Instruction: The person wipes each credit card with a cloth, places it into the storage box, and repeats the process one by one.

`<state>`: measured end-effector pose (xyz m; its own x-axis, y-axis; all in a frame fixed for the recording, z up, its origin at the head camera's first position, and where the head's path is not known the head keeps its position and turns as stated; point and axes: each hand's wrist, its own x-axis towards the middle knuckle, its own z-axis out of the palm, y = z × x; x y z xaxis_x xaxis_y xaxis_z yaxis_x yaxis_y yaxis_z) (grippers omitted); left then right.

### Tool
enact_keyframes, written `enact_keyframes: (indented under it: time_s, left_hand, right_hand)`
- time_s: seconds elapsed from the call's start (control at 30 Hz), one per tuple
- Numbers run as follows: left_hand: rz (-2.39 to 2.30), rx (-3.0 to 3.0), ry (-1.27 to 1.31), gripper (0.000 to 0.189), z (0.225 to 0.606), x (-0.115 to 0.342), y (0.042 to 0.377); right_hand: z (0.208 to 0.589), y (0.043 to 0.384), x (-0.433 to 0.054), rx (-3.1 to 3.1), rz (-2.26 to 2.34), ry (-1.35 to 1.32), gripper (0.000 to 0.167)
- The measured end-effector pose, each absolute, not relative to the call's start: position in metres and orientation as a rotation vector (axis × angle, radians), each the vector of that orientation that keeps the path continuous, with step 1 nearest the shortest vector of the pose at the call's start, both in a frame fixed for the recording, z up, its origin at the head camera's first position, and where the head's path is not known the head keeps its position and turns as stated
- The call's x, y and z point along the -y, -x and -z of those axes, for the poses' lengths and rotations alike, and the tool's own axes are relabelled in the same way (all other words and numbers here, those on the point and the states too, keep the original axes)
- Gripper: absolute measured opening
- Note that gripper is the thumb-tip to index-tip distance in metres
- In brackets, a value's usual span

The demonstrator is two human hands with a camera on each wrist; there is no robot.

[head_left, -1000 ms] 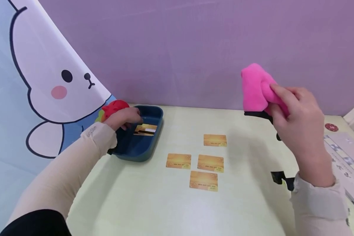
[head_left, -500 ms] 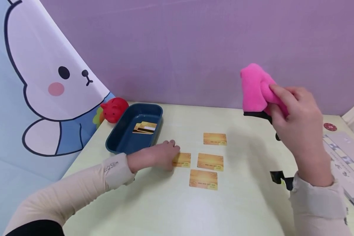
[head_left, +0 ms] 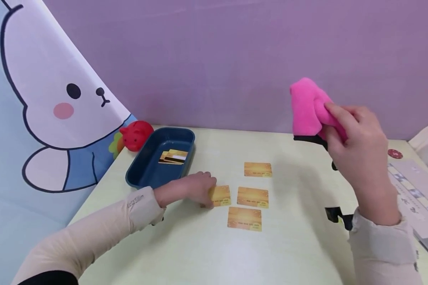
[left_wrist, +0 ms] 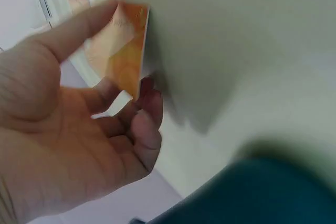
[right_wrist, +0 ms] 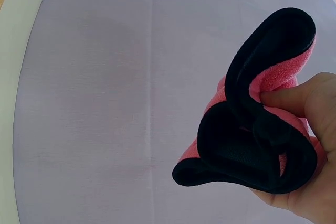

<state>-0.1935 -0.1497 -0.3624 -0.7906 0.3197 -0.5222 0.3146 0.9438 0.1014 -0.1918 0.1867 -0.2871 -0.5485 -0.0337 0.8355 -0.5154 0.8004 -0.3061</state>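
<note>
"Where's the gold card (head_left: 221, 195) from the blue tray (head_left: 150, 174)?"
"Off its near right corner, long axis running roughly sideways. The left hand (head_left: 196, 188) is nearer; its grip pinches that card between thumb and finger."
"The right hand (head_left: 360, 150)?"
"Farther right of the tray, pinching pink plush (head_left: 304, 109) above the bench (head_left: 185, 253)."

Cards (head_left: 253, 197) right of tray (head_left: 151, 171)
</note>
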Motion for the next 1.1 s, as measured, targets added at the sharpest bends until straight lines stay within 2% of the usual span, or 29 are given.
enact_keyframes:
  time_s: [0.17,0.33,0.47,0.6,0.77,1.1]
  left_hand:
    - [-0.297,-2.602,-0.453,0.018,0.364,0.158,0.191]
    - [-0.598,-2.684,-0.550,0.017,0.336,0.162,0.198]
    - [-0.966,-2.716,-0.574,0.006,0.304,0.151,0.212]
    - [-1.328,-2.602,-0.570,0.022,0.281,0.132,0.224]
    - [-1.689,-2.411,-0.608,0.040,0.275,0.108,0.234]
    - [-2.052,-2.397,-0.472,0.036,0.292,0.088,0.232]
  right_hand:
    - [0.287,0.191,-0.185,2.061,-0.680,-0.391,0.034]
    - [0.286,0.189,-0.185,2.049,-0.690,-0.357,0.034]
    - [0.285,0.188,-0.192,2.033,-0.698,-0.319,0.032]
    - [0.282,0.186,-0.199,2.004,-0.714,-0.287,0.031]
    - [0.279,0.184,-0.204,1.972,-0.741,-0.263,0.031]
    - [0.275,0.181,-0.199,1.943,-0.791,-0.212,0.030]
